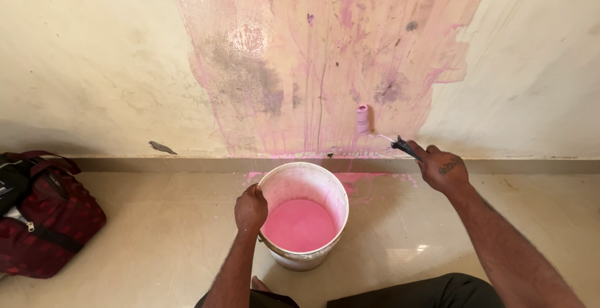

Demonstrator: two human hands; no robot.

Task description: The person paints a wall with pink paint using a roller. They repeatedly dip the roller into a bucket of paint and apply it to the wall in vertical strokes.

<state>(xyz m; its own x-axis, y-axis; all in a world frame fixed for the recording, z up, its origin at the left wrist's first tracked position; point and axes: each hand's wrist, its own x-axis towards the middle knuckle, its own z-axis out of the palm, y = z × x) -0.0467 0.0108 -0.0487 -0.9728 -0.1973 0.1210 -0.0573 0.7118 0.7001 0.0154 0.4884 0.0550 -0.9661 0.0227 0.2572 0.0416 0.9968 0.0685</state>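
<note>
Right hand: the right hand (442, 168) is closed around the dark handle of a small paint roller (363, 119). It holds it out to the wall, low down.
Roller: its pink head touches the wall (94, 64) just above the floor edge. The head stands upright.
Left hand: the left hand (250, 208) is curled shut on the rim of the bucket (331, 186), on its left side.
Bucket: it is white and stands on the floor (156, 220), near the wall and right in front of the person. It has pink paint (299, 225) in it, about half full as far as I can see.
Done so far: a wide strip in the middle of the wall is wet and pink, with runs going down. The coat is thin and patchy. Dark gray spots show through it.
Left to do: the wall on both sides of the strip is bare and cream. I think most of the wall has no paint yet.
Spills: some pink drops lie on the floor behind the bucket.
Off to the side: a red and black bag (47, 217) sits on the floor, well apart from the bucket, on the left.
</note>
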